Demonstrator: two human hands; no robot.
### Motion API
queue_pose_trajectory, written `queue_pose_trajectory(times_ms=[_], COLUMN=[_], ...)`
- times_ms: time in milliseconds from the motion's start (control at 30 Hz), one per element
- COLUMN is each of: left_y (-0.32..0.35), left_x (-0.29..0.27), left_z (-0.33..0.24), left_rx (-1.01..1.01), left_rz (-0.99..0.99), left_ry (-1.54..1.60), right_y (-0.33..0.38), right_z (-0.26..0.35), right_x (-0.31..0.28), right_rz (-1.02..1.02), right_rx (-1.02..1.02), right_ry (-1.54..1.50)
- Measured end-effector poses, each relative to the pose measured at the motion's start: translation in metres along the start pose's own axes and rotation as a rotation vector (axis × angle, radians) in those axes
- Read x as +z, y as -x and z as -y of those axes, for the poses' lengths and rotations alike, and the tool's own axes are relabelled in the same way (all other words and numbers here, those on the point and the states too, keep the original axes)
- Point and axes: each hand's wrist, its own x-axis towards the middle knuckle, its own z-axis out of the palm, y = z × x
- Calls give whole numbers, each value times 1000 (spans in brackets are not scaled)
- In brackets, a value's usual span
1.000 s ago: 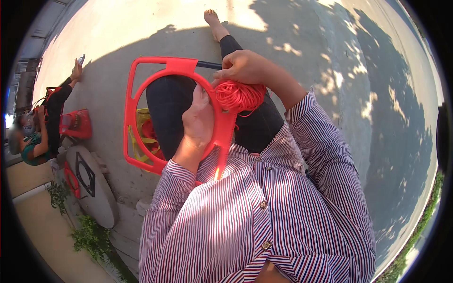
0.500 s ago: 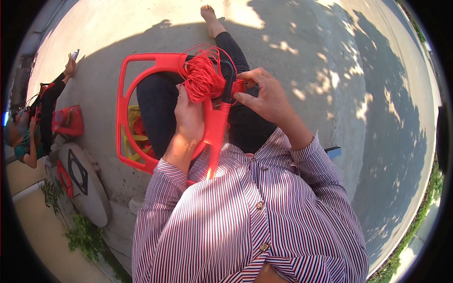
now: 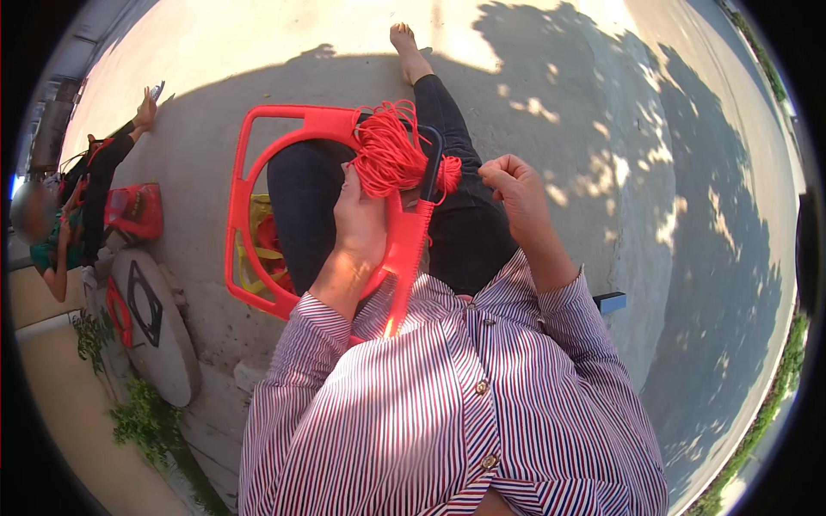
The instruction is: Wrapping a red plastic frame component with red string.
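Head view: at frame centre, the left hand (image 3: 360, 225) grips the red frame (image 3: 258, 155) lying across the lap, fingers wrapped under a cord bundle (image 3: 389, 156). Right hand (image 3: 514, 191), centre-right, pinches a cord strand, fingers curled together.

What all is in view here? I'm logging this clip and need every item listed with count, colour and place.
plastic frame: one, red, across the lap
cord bundle: one, red, on the frame's upper right
yellow object: one, seen through the frame, kind unclear
round slab: one, grey, lower left ground
other person: one, seated far left with red items
plants: green, lower left
left hand: grips the frame below the cord
right hand: pinches a cord strand
bare foot: one, top centre
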Motion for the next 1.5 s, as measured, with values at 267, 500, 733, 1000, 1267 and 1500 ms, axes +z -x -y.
queue_pose_trajectory(times_ms=[267, 500, 733, 1000, 1267, 1500], left_y=[-3, 1, -1, 2, 0, -3], left_x=[-2, -5, -4, -1, -13, -21], left_z=[0, 1, -3, -5, 0, 10], left_rx=[39, 4, 3, -43, -145, -145], left_rz=[-5, 63, 35, 39, -46, 21], left_ry=[-37, 50, -2, 12, 130, -61], right_y=[-23, -33, -9, -1, -10, -13], right_z=[34, 3, -19, 25, -2, 9], right_x=[43, 31, -16, 28, -7, -28], right_rz=[46, 103, 66, 159, 251, 7], right_rx=[257, 297, 303, -546, -41, -120], right_ry=[-73, -561, 62, 704, -145, -827])
